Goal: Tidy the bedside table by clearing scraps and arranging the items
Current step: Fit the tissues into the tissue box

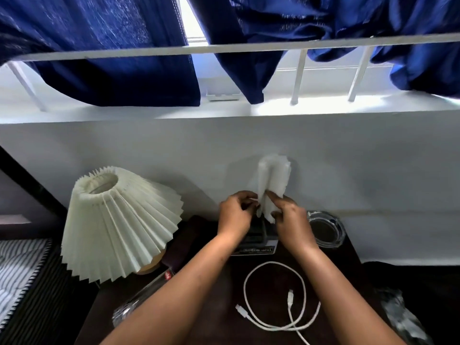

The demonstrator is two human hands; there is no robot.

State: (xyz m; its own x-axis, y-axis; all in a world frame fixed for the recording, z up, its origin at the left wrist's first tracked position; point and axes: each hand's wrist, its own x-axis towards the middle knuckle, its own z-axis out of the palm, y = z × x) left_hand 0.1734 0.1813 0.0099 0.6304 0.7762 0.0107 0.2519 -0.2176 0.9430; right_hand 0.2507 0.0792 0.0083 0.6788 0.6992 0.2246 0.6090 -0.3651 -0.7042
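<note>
Both hands are raised over the back of the dark bedside table (224, 290). A white tissue (273, 180) stands upright between them. My left hand (235, 215) pinches its lower left edge, and my right hand (290, 217) grips its lower right side. Directly under the hands sits a dark tissue box (258, 241) with a white label, partly hidden by my wrists. A white charging cable (276, 297) lies looped on the table in front of the box.
A cream pleated lamp (117, 222) stands at the table's left. A glass ashtray (326, 229) sits at the back right. A clear plastic bottle (139, 300) lies near the left front, crumpled plastic (400, 317) at the right. White wall, window bars and blue curtains (112, 46) behind.
</note>
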